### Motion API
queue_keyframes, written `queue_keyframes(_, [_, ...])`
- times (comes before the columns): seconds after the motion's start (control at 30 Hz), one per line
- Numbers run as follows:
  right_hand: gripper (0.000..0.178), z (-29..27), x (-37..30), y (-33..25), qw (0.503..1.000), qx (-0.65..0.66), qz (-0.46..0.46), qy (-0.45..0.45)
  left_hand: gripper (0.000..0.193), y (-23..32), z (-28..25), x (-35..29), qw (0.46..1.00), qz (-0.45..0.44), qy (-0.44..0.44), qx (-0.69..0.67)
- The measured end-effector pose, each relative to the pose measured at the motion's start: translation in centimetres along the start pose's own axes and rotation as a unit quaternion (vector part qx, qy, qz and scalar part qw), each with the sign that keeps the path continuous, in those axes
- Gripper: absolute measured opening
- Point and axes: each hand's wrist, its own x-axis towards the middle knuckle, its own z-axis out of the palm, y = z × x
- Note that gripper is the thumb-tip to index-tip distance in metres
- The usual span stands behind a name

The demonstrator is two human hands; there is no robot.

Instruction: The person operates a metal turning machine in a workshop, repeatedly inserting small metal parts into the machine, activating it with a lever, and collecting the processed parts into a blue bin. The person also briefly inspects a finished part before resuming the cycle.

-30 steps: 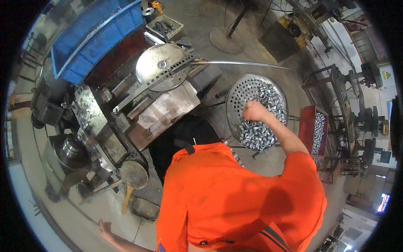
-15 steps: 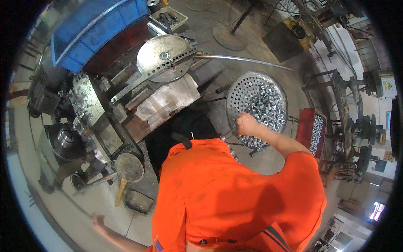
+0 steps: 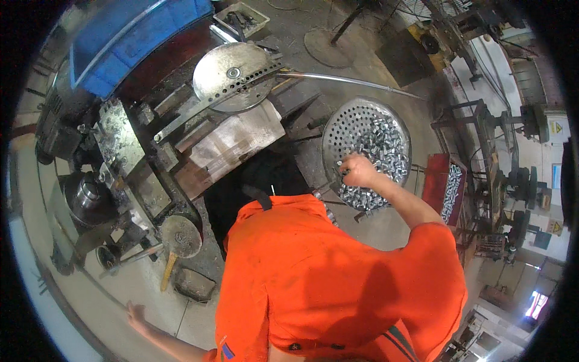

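1. at about two o'clock from the middle of the view, a round pan (image 3: 344,123) with a holed bottom carries a heap of small metal pieces (image 3: 386,139); the heap runs from one to six o'clock in the pan, while bare holes show from nine to twelve.
2. the right hand (image 3: 357,170) is over the pan's seven-to-eight o'clock side, fingers curled together. something dark shows by the fingertips, but i cannot tell whether the hand is clamped on a piece.
3. toward half past seven from the middle, the left hand (image 3: 136,315) is held well apart from the pan, its fingers looking loosely apart.
4. to handle these pieces well, i would work from the heap's thin edge, where neighbours are less likely to pin them.
5. they look smooth and likely to slip, so a thumb-and-two-finger pinch across the sides should be steadier than a fingertip hook.
6. at four o'clock from the pan, a red bin (image 3: 433,184) holds similar pieces; an elbow kept in should clear it.
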Motion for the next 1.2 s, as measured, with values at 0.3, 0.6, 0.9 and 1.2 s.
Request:
queue_keyframes(0.3, [0.020,-0.3,2.6,-0.9,0.999,-0.024,0.037,-0.012,0.042,0.8,0.2,-1.6,0.993,0.036,-0.058,-0.100])
queue_keyframes(0.6, [0.016,0.6,5.1,0.0,0.995,0.033,0.067,0.061,0.034,-1.3,-0.3,1.0,0.995,0.005,-0.003,-0.095])
queue_keyframes(0.9, [0.017,1.6,4.5,-1.1,0.982,0.069,-0.015,0.176,0.032,-3.8,-1.2,2.7,0.986,0.027,-0.041,-0.157])
queue_keyframes(1.2, [0.016,2.3,4.3,-1.0,0.989,0.086,0.053,0.113,0.035,-4.2,-1.8,4.0,0.990,-0.020,-0.058,-0.125])
